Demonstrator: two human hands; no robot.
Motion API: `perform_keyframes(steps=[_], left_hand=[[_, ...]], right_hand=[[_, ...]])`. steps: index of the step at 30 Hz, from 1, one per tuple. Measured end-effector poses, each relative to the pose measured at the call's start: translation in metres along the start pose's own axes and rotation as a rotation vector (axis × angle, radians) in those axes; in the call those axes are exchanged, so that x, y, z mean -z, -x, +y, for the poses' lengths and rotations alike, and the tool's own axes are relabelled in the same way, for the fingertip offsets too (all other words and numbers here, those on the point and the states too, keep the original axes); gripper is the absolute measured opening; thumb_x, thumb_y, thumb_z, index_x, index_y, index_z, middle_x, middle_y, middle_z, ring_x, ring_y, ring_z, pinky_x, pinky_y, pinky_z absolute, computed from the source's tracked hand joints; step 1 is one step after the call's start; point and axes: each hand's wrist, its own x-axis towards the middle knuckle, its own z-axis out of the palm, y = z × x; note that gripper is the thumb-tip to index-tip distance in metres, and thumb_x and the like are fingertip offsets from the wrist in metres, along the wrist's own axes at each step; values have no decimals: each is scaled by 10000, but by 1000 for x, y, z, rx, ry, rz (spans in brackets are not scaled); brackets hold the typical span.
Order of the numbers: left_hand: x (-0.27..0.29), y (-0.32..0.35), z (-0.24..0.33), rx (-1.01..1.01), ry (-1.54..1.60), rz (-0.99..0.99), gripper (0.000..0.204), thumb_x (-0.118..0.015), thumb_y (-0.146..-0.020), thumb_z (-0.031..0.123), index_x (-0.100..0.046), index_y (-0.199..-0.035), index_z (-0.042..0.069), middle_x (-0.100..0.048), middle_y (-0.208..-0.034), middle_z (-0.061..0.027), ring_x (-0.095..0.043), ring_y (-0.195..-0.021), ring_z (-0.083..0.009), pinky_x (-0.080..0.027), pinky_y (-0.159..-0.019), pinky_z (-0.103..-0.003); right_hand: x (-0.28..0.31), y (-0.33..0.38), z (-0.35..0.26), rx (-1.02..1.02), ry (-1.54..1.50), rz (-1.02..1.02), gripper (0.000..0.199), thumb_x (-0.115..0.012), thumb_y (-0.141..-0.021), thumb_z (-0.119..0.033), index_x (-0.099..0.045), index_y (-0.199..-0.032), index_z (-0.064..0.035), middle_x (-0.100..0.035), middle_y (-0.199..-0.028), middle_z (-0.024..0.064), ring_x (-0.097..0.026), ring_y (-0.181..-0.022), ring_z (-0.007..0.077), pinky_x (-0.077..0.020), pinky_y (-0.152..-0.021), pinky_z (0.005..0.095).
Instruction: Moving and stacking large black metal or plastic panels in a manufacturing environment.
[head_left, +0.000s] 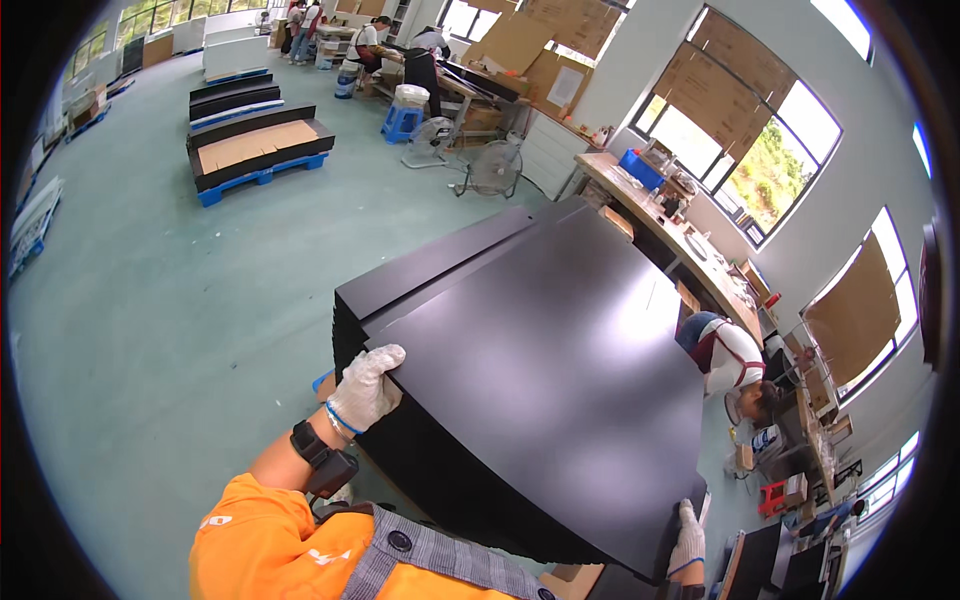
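Note:
A wide, glossy black panel lies on top of a tall stack of black panels in front of me. It sits askew, so a strip of the stack shows beyond its left edge. My left hand, in a white knit glove, is closed on the panel's near left corner, thumb on top. At the near right corner my right hand, gloved alike, grips the panel's edge with its fingers partly hidden. Below the left hand, the stack's dark side drops toward the floor.
A person bends down just beyond the panel's right side. A long cluttered workbench runs under the windows. Two floor fans stand beyond the stack. Black panels on a blue pallet sit far left. A red stool is at right.

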Motion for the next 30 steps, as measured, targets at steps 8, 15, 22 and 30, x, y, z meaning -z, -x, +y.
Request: perform_keyframes(steps=[8,15,22,30], left_hand=[[-17,-2,12,137,302,-83,69,-592,-829,53,-652,-864,45,-675,-922,-50,-645,-939,-194,-495,-905,-355],[3,-9,-2,244,290,-21,76,-587,-839,63,-650,-871,34,-678,-927,-66,-652,-920,-201,-501,-902,-355],[-27,0,21,378,187,-65,148,-571,-915,142,-619,-1014,44,-661,-1042,-59,-650,-921,-196,-515,-887,-347],[-39,-8,44,613,-187,44,370,-538,-957,307,-527,-1178,11,-629,-1126,-167,-664,-962,-334,-573,-756,-455]], right_hand=[[-13,-22,-2,-39,53,39,289,-660,-879,-328,-658,-916,-42,-626,-774,35,-600,-645,165,-506,-579,311],[-33,-6,-14,51,83,94,283,-666,-877,-333,-653,-897,-51,-618,-754,32,-591,-611,166,-500,-549,318],[-25,-24,-3,-56,66,100,745,-679,-858,-198,-256,-1465,-110,-614,-1040,76,-601,-893,173,-523,-761,339],[-14,-55,25,-76,45,1,347,-660,-874,-370,-641,-925,-27,-629,-796,64,-608,-638,193,-513,-571,340]])
